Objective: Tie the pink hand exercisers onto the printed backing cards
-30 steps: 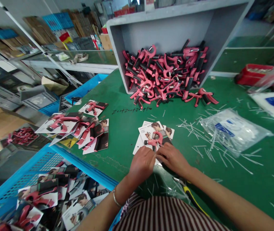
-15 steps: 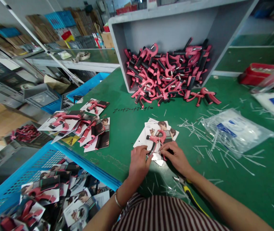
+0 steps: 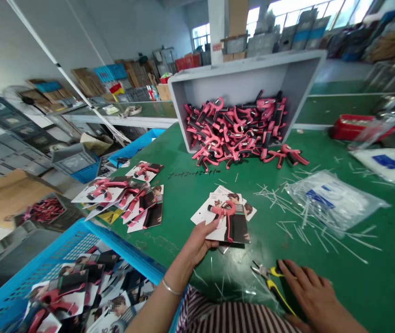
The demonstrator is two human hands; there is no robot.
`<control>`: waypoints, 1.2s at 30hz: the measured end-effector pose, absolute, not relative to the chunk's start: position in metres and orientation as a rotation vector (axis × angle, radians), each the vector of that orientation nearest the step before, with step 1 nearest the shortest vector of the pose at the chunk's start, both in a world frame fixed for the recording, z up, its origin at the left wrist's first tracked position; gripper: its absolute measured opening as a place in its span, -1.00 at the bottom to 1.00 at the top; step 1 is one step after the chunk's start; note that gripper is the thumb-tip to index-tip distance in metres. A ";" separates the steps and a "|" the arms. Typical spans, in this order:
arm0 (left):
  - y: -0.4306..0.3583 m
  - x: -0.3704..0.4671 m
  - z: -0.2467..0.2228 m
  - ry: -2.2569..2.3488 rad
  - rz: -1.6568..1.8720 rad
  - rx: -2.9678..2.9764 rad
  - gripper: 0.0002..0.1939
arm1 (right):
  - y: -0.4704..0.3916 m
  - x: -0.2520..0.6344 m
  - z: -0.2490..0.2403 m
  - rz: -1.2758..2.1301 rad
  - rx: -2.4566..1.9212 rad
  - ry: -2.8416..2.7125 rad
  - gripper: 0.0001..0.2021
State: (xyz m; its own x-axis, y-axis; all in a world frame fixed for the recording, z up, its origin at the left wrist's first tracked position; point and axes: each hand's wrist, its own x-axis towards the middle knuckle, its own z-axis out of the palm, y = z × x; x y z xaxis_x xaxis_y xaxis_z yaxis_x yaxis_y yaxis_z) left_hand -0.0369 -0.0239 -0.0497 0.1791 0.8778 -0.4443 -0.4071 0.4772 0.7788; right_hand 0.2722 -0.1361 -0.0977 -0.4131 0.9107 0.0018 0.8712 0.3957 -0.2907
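Right hand (image 3: 310,289) moved to pliers (image 3: 274,290), card (image 3: 240,228) in left hand (image 3: 200,241)

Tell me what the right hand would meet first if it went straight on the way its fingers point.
Most likely the yellow-and-black pliers, which lie right at the front of the right hand; whether the two touch is hard to tell here.
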 end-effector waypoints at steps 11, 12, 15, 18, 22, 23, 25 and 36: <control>-0.068 -0.024 -0.034 1.271 1.256 1.025 -0.52 | -0.130 0.280 -0.047 1.999 -1.187 -1.273 -0.54; -0.072 -0.023 -0.032 1.280 1.249 1.057 -0.51 | -0.131 0.275 -0.043 2.087 -1.110 -1.199 -0.55; -0.081 -0.016 -0.027 1.265 1.198 1.113 -0.50 | -0.125 0.259 -0.030 2.243 -0.911 -1.179 -0.61; -0.087 -0.010 -0.023 1.237 1.135 1.115 -0.50 | -0.114 0.251 -0.022 2.300 -0.808 -1.273 -0.57; -0.093 -0.008 -0.017 1.243 1.073 1.135 -0.49 | -0.106 0.251 -0.022 2.348 -0.746 -1.285 -0.54; -0.093 -0.007 -0.015 1.242 1.060 1.136 -0.49 | -0.105 0.251 -0.022 2.367 -0.733 -1.264 -0.54; -0.094 -0.006 -0.012 1.215 1.029 1.129 -0.51 | -0.105 0.252 -0.024 2.394 -0.712 -1.211 -0.55; -0.092 0.007 -0.015 1.187 0.979 0.938 -0.56 | -0.112 0.242 -0.042 2.099 -0.992 -1.389 -0.66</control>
